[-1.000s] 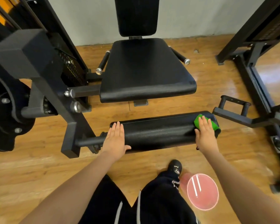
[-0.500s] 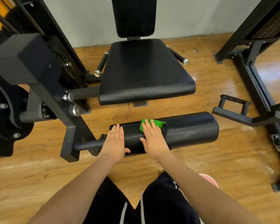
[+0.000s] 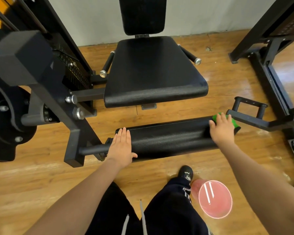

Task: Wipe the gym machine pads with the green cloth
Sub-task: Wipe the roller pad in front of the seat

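Right hand (image 3: 221, 128) flat, fingers straight, pressing green cloth (image 3: 233, 122) on roller pad (image 3: 170, 138) right end; left hand (image 3: 121, 146) spread flat on its left end.

Both arms reach forward and down, forearms bare. Left hand (image 3: 122, 146) lies flat, palm down, fingers straight and together, thumb splayed to the right. Right hand (image 3: 221, 128) is stretched out further right, palm down, fingers extended and slightly spread, pressing flat.
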`<state>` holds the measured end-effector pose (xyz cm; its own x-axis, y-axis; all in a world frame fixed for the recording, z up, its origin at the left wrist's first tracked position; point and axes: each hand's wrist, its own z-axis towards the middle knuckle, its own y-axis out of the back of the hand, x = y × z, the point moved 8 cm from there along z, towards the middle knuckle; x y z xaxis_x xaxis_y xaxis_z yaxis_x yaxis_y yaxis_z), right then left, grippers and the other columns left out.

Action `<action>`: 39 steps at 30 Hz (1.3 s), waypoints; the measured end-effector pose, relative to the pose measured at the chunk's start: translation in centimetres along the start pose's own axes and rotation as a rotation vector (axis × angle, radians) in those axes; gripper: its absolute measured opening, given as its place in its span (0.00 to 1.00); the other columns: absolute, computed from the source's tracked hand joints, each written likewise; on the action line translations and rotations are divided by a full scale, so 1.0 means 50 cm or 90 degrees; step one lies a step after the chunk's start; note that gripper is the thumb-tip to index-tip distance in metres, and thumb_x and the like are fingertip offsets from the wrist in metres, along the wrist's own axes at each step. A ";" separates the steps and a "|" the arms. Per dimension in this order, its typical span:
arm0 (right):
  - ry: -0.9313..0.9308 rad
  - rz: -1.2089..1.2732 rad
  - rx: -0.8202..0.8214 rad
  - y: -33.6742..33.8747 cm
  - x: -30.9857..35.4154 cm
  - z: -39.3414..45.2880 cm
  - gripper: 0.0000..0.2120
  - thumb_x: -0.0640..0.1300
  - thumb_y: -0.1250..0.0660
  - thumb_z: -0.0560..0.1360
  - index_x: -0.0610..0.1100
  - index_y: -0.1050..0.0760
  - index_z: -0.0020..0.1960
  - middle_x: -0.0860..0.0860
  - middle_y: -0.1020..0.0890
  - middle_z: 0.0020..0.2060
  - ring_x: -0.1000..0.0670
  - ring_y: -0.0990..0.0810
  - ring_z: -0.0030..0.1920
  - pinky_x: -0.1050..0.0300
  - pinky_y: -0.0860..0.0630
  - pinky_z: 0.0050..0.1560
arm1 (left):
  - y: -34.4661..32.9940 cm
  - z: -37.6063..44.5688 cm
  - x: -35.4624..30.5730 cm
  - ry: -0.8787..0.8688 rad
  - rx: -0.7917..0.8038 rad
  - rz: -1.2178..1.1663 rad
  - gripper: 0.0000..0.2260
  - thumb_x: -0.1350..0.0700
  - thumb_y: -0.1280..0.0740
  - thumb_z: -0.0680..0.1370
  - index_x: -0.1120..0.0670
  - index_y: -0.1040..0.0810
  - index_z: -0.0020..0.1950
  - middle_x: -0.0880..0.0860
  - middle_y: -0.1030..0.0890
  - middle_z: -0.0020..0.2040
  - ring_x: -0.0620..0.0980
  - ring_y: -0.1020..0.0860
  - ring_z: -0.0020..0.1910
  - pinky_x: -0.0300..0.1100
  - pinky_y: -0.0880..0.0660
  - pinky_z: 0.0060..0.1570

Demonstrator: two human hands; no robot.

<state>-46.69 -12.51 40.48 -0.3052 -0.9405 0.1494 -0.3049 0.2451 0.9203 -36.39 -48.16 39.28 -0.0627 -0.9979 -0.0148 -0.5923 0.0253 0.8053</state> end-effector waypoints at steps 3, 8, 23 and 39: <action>0.153 -0.062 -0.001 -0.034 0.131 -0.052 0.26 0.53 0.50 0.81 0.42 0.46 0.76 0.47 0.44 0.75 0.45 0.50 0.75 0.47 0.51 0.73 | -0.001 0.001 0.001 0.003 0.001 0.003 0.43 0.40 0.39 0.79 0.62 0.62 0.78 0.61 0.61 0.79 0.57 0.60 0.78 0.48 0.59 0.75; 0.307 0.011 0.010 -0.101 0.217 -0.172 0.28 0.50 0.46 0.81 0.46 0.52 0.77 0.51 0.51 0.76 0.51 0.58 0.75 0.53 0.60 0.72 | 0.005 -0.005 -0.008 0.013 0.010 -0.008 0.42 0.39 0.41 0.80 0.62 0.62 0.78 0.61 0.60 0.79 0.58 0.60 0.78 0.50 0.58 0.76; 0.237 0.132 -0.128 -0.006 -0.067 -0.036 0.22 0.45 0.44 0.80 0.42 0.39 0.73 0.47 0.38 0.73 0.44 0.46 0.75 0.50 0.51 0.73 | 0.025 0.029 -0.305 -0.053 -0.022 0.056 0.53 0.32 0.36 0.73 0.63 0.66 0.76 0.63 0.65 0.77 0.61 0.64 0.76 0.53 0.62 0.74; 0.113 0.538 -0.095 0.022 -0.282 0.034 0.25 0.25 0.45 0.76 0.41 0.35 0.71 0.51 0.35 0.70 0.51 0.42 0.73 0.66 0.49 0.70 | 0.129 0.091 -0.512 -0.020 0.020 0.072 0.51 0.39 0.32 0.74 0.61 0.65 0.77 0.59 0.64 0.78 0.56 0.62 0.77 0.50 0.59 0.75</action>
<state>-44.24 1.43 38.75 -0.2275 -0.4836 0.8452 0.0851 0.8548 0.5120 -42.24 -22.17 42.16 -0.1556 -0.9862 0.0569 -0.6049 0.1407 0.7838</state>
